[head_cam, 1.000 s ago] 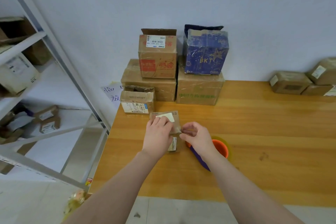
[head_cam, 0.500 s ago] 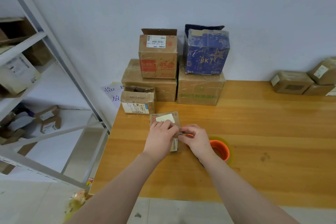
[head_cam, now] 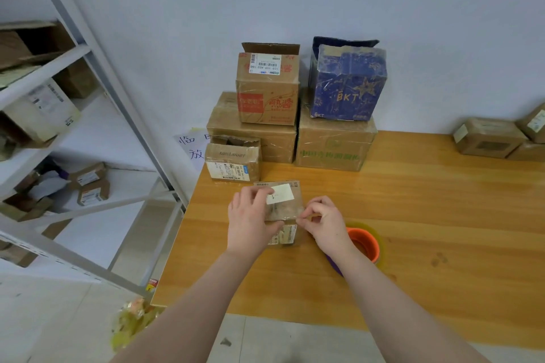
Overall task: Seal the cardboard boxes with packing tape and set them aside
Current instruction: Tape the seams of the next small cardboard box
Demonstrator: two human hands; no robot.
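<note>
The small brown cardboard box (head_cam: pixel 283 203) with a white label on its top sits on the orange-brown wooden counter (head_cam: pixel 413 215), directly between my hands. My left hand (head_cam: pixel 250 221) grips the box's left side, fingers curled over the top and thumb against the near face. My right hand (head_cam: pixel 324 224) is at the box's right edge, its thumb and forefinger pinched together on a strip of clear packing tape (head_cam: pixel 284 212) that lies glossy across the top of the box.

Just right of the box, partly behind my right wrist, lies the roll of tape with an orange core (head_cam: pixel 364 244).

Just behind the box stands a brown carton with a printed label (head_cam: pixel 233 158). Its top flaps are open, and the inside is too dark to tell what it holds. Further behind the box, against the wall, are four larger cartons in two stacks: a red-printed brown carton (head_cam: pixel 267 91) with one flap raised, and a blue carton marked BKT (head_cam: pixel 348 82), each on a plain brown one. I cannot see into either.

Well to the right of the box sit closed brown parcels (head_cam: pixel 486 138). To its left, off the counter, a grey metal shelf (head_cam: pixel 88 68) carries more cardboard boxes.
</note>
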